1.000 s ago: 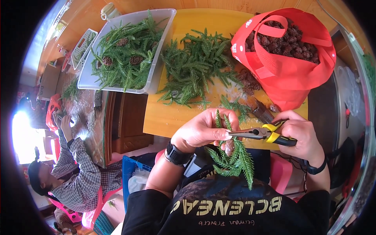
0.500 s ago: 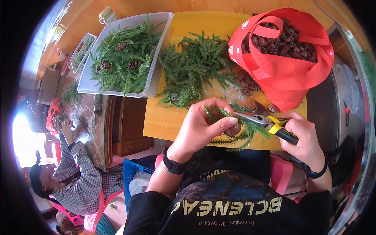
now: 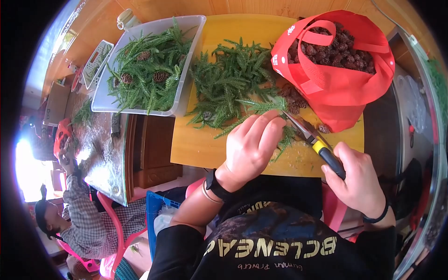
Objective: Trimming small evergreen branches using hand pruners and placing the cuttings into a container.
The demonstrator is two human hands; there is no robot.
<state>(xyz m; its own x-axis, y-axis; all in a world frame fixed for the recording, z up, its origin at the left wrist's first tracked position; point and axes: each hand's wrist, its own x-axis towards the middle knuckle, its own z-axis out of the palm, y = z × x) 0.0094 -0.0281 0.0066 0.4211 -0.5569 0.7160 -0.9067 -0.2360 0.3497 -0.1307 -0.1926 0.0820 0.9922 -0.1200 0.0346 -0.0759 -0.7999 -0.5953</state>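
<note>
My left hand [image 3: 252, 147] is turned with its back up, fingers curled round a green artificial pine sprig [image 3: 262, 106]. Sprays of it stick out on the far side and below the fingertips; the part inside the grip is hidden. Long-nose pliers [image 3: 311, 137] with yellow and black handles are gripped in my right hand [image 3: 357, 175]. Their jaws point to the far left, with the tip right by my left fingertips. Whether the jaws pinch anything is too small to tell. Just beyond lies a heap of loose green sprigs [image 3: 228, 79] on the yellow table [image 3: 196, 151].
A red bag [image 3: 336, 95] full of pine cones [image 3: 345, 53] stands at the far right. Several cones [image 3: 295, 100] lie beside it. At the far left sits a clear plastic bin [image 3: 179, 95] of sprigs and cones. Another person [image 3: 93, 214] sits working at a table on the left.
My left hand has rolled over, back upward, turning the sprig and hiding its brown cone. The pliers have swung from pointing left to pointing far-left, and my right hand has moved slightly nearer me.
</note>
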